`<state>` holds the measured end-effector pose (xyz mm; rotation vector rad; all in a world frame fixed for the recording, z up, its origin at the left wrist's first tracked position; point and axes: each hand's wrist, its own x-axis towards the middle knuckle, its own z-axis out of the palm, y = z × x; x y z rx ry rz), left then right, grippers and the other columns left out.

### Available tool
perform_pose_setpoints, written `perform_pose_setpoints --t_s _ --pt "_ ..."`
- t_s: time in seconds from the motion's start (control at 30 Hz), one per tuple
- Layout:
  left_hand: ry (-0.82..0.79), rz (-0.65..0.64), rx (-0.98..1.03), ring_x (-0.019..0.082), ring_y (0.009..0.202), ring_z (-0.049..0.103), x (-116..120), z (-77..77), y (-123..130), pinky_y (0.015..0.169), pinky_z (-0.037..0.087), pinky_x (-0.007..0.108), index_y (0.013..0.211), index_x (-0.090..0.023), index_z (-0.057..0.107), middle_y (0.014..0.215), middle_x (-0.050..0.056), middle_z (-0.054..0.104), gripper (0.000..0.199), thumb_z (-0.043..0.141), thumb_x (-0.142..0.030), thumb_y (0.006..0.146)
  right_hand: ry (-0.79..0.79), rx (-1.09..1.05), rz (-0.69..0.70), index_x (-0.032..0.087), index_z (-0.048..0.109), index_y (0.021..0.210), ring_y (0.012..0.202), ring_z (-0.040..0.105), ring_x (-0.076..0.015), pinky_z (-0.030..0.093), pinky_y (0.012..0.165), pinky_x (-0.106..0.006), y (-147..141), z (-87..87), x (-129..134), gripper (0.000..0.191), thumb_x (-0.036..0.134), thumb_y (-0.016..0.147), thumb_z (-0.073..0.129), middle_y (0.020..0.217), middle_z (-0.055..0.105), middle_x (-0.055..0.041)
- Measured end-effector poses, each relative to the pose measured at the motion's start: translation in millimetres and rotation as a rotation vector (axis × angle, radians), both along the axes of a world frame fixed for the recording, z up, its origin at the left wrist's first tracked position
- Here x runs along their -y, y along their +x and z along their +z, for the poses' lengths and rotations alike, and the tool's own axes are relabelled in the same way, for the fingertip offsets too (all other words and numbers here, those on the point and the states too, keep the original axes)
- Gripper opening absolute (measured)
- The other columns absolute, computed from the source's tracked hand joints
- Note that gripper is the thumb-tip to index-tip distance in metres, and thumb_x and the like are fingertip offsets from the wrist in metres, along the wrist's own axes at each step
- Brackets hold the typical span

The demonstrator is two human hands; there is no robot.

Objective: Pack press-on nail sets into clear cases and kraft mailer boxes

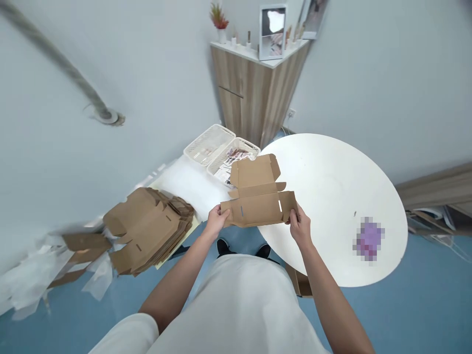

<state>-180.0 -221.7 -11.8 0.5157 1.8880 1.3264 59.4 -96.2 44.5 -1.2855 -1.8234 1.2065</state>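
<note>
Between my two hands is a brown cardboard box (258, 209), partly unfolded, with its lid panel and side flaps spread away from me. My left hand (217, 219) pinches its left end flap, thumb on top. At the opposite end, my right hand (299, 225) grips the right flap, which is bent upward. Two narrow slots show in the near panel. The box is held above the floor, in front of the round white table's left edge. Fingers under the cardboard are hidden.
To the left lies a stack of flat cardboard boxes (147, 231). White baskets (210, 142) hold printed cards beyond it. The round white table (324, 172) bears a blurred purple item (368, 239). Crumpled plastic wrap (33, 270) lies at far left; a wooden cabinet (250, 93) stands behind.
</note>
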Motion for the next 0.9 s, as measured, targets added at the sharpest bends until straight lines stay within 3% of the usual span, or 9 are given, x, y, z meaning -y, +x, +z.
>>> perform_pose_setpoints --t_s 0.1,0.27,0.37,0.47,0.73,0.83,0.9 --pt "0.036 -0.124 -0.125 0.017 0.084 0.061 -28.6 -1.2 31.0 0.072 0.049 0.031 0.099 -0.015 0.053 0.097 0.007 0.064 0.029 0.051 -0.031 0.074 -0.035 0.027 -0.113 0.023 0.035 0.129 0.066 0.054 -0.0127 0.05 0.058 -0.029 40.0 -16.5 -2.1 0.049 0.038 0.083 0.029 0.1 0.06 -0.0057" --pt "-0.097 -0.355 -0.494 0.017 0.074 0.059 -67.6 -2.7 79.6 0.066 0.047 0.029 0.095 -0.016 0.058 0.084 0.005 0.064 0.025 0.048 -0.027 0.075 -0.142 0.197 -0.248 0.022 0.028 0.133 0.089 0.058 -0.019 0.047 0.077 -0.037 93.6 -46.3 5.8 0.052 0.039 0.084 0.03 0.114 0.057 -0.0081" --pt "-0.092 -0.483 -0.58 0.017 0.075 0.058 -85.4 -3.0 103.6 0.067 0.046 0.029 0.095 -0.016 0.059 0.089 0.006 0.063 0.024 0.045 -0.026 0.078 -0.185 0.198 -0.245 0.02 0.026 0.134 0.114 0.046 -0.0212 0.038 0.093 -0.04 112.3 -61.2 10.2 0.053 0.039 0.084 0.031 0.129 0.045 -0.0086" --pt "-0.098 -0.576 -0.633 0.018 0.078 0.057 -100.5 -6.6 119.5 0.07 0.046 0.03 0.097 -0.016 0.058 0.09 0.007 0.063 0.025 0.044 -0.024 0.078 -0.236 0.152 -0.27 0.018 0.022 0.135 0.123 0.036 -0.0203 0.032 0.099 -0.04 121.5 -74.2 10.5 0.056 0.039 0.084 0.032 0.136 0.036 -0.0085" --pt "-0.153 -0.643 -0.644 0.019 0.085 0.057 -136.4 -24.9 119.1 0.078 0.046 0.032 0.111 -0.015 0.051 0.1 0.008 0.06 0.034 0.046 -0.023 0.078 -0.377 0.152 -0.227 0.019 0.019 0.136 0.118 0.042 -0.022 0.034 0.097 -0.041 125.3 -91.3 0.3 0.06 0.042 0.082 0.034 0.133 0.039 -0.0104" --pt "-0.158 -0.624 -0.753 0.023 0.102 0.05 -138.6 -19.7 114.2 0.087 0.041 0.037 0.124 -0.013 0.038 0.115 0.014 0.051 0.052 0.051 -0.029 0.076 -0.273 0.266 -0.258 0.014 0.021 0.134 0.123 0.034 -0.0255 0.029 0.099 -0.045 125.2 -87.7 -7.3 0.066 0.045 0.079 0.039 0.135 0.035 -0.0144" --pt "-0.106 -0.674 -0.876 0.028 0.118 0.036 -132.7 -12.0 113.6 0.096 0.032 0.042 0.129 -0.014 0.03 0.127 0.016 0.039 0.067 0.056 -0.037 0.072 -0.164 0.356 -0.314 0.012 0.023 0.133 0.126 0.025 -0.028 0.024 0.1 -0.048 124.9 -81.9 -19.3 0.07 0.047 0.076 0.043 0.137 0.031 -0.0159"
